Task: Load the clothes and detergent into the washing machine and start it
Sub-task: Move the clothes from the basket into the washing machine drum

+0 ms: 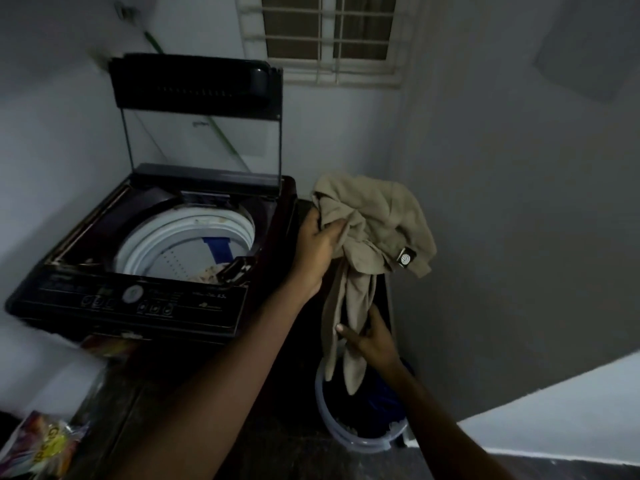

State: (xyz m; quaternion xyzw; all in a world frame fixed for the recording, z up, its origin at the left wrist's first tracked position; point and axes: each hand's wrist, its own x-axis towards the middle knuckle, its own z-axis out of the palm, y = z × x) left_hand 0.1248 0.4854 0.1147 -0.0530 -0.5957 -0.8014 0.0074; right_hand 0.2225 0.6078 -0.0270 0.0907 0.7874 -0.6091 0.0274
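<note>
**Beige garment held beside the open washer**

The left hand [317, 249] is clenched on the bunched top of a beige garment [374, 226], at 3 o'clock from the washing machine [145, 271], whose lid [197, 116] stands upright. The right hand [372, 336] pinches the garment's hanging tails at 6 o'clock, above a pale bucket [360, 438] holding dark and blue clothes. Some fabric lies in the drum [187, 244].

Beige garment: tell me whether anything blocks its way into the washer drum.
Nothing visible does. The lid stands open and the drum mouth is clear; both hands hold the beige garment just right of the machine.
</note>
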